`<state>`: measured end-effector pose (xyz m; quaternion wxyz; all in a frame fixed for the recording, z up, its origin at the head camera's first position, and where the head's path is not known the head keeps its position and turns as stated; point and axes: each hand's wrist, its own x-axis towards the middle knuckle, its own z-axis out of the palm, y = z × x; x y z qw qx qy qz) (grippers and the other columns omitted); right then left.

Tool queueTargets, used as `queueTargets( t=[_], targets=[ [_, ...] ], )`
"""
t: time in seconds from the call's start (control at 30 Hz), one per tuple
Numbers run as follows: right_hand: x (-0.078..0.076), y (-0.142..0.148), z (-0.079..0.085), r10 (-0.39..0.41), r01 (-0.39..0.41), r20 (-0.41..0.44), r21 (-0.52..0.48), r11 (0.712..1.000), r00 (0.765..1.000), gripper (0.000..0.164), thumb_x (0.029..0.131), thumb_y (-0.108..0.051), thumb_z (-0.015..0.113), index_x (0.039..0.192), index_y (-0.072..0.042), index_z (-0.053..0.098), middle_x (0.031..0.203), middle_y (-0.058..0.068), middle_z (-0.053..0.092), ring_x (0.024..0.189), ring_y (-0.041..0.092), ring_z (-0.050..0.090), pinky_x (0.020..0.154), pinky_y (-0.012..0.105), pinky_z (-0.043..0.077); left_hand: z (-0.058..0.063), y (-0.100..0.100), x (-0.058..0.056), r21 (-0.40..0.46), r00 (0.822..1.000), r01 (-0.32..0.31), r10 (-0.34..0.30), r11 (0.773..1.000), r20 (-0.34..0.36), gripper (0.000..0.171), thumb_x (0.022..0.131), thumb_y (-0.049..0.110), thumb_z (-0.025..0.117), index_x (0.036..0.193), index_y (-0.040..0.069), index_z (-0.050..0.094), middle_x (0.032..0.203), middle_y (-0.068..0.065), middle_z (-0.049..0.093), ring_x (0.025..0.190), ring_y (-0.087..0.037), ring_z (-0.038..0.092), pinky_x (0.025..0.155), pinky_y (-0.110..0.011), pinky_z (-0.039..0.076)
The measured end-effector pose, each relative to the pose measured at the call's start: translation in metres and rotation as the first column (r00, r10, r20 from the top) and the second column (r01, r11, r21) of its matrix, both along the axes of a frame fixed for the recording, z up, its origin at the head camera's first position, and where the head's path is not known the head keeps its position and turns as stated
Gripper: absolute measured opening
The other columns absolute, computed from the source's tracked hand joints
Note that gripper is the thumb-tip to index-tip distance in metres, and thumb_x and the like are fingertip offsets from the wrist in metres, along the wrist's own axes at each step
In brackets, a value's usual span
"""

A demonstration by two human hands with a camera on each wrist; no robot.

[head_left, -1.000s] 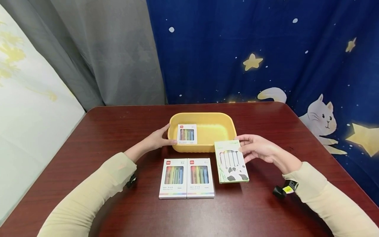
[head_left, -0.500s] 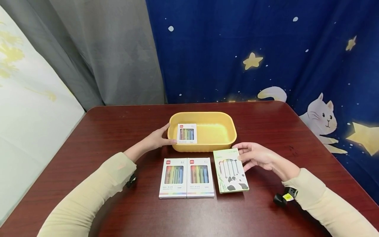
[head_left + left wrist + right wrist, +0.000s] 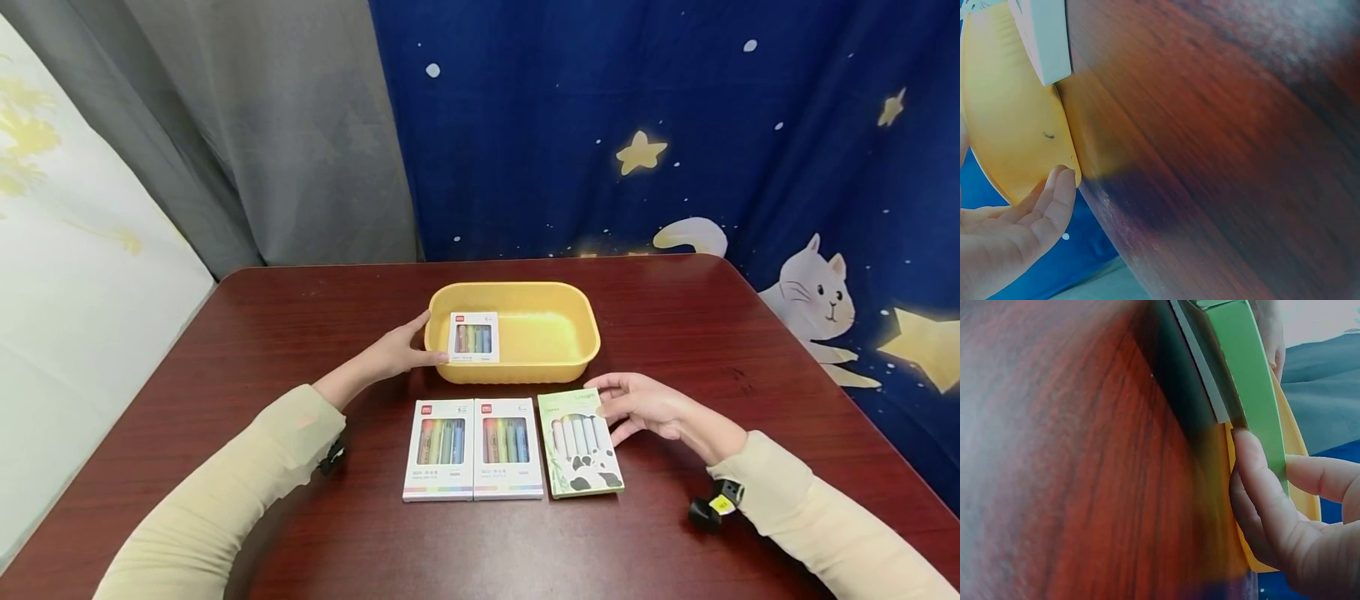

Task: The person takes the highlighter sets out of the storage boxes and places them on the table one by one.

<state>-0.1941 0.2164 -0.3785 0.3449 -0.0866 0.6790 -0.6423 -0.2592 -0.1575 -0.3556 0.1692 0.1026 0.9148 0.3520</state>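
My right hand point(image 3: 645, 406) pinches the upper right edge of a green-and-white marker box point(image 3: 581, 446) with a panda print. This box slants over the table, right of two white highlighter boxes: the left one point(image 3: 438, 451) and the right one point(image 3: 508, 449), lying side by side. In the right wrist view, thumb and fingers clasp the box's green side point(image 3: 1250, 369). My left hand point(image 3: 390, 352) holds the left end of a yellow plastic basket point(image 3: 517, 374), thumb at the front rim and fingers along the side. A smaller white highlighter box point(image 3: 474, 337) leans inside it.
All of it stands on a dark red wooden table point(image 3: 315, 533). Behind the far edge hang a grey curtain point(image 3: 322, 150) and a blue star-patterned curtain point(image 3: 540, 133). A white patterned cloth point(image 3: 90, 292) hangs at the left.
The right hand has brought the panda marker box down and toward me, from the basket's front right corner to beside the two highlighter boxes. The left hand stays at the basket.
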Motion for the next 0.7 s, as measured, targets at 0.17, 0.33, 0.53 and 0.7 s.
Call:
queueTargets(
  t=[0.17,0.33,0.53,0.7],
  targets=[
    [-0.001,-0.001,-0.005,-0.014,0.014,0.009,0.010,1.000,1.000,0.049,0.085,0.006,0.050,0.128,0.013,0.028,0.097,0.007,0.063,0.082,0.022,0.064,0.069,0.044,0.054,0.000,0.000,-0.001,-0.004,1.000,0.000,0.000,1.000,-0.004,0.094,0.081,0.042,0.066,0.148,0.012,0.007,0.150,-0.016,0.021,0.135,-0.030,0.025,0.107,-0.050,0.022],
    [-0.002,-0.002,-0.009,-0.028,0.028,0.012,0.022,0.999,1.000,0.049,0.084,0.005,0.050,0.128,0.013,0.028,0.095,0.007,0.063,0.081,0.023,0.064,0.071,0.046,0.053,0.000,0.000,-0.001,-0.004,1.000,-0.002,0.002,1.000,-0.002,0.094,0.081,0.041,0.066,0.148,0.011,0.007,0.150,-0.016,0.021,0.135,-0.030,0.024,0.108,-0.050,0.022],
    [-0.002,-0.006,-0.011,-0.040,0.040,-0.010,0.066,0.997,0.999,0.049,0.084,0.006,0.051,0.126,0.013,0.029,0.092,0.009,0.062,0.078,0.022,0.064,0.070,0.045,0.053,0.000,0.000,-0.001,-0.003,1.000,0.005,-0.005,1.000,-0.013,0.094,0.081,0.040,0.067,0.148,0.011,0.008,0.149,-0.017,0.022,0.135,-0.030,0.025,0.107,-0.049,0.023],
    [0.000,-0.011,-0.007,-0.045,0.054,-0.063,0.152,0.987,0.997,0.049,0.081,0.005,0.054,0.125,0.014,0.033,0.089,0.010,0.060,0.073,0.020,0.063,0.066,0.040,0.055,-0.001,0.000,-0.001,0.004,1.000,0.005,-0.005,1.000,-0.011,0.094,0.081,0.041,0.067,0.148,0.012,0.008,0.149,-0.016,0.023,0.134,-0.029,0.026,0.107,-0.049,0.023]
  ],
)
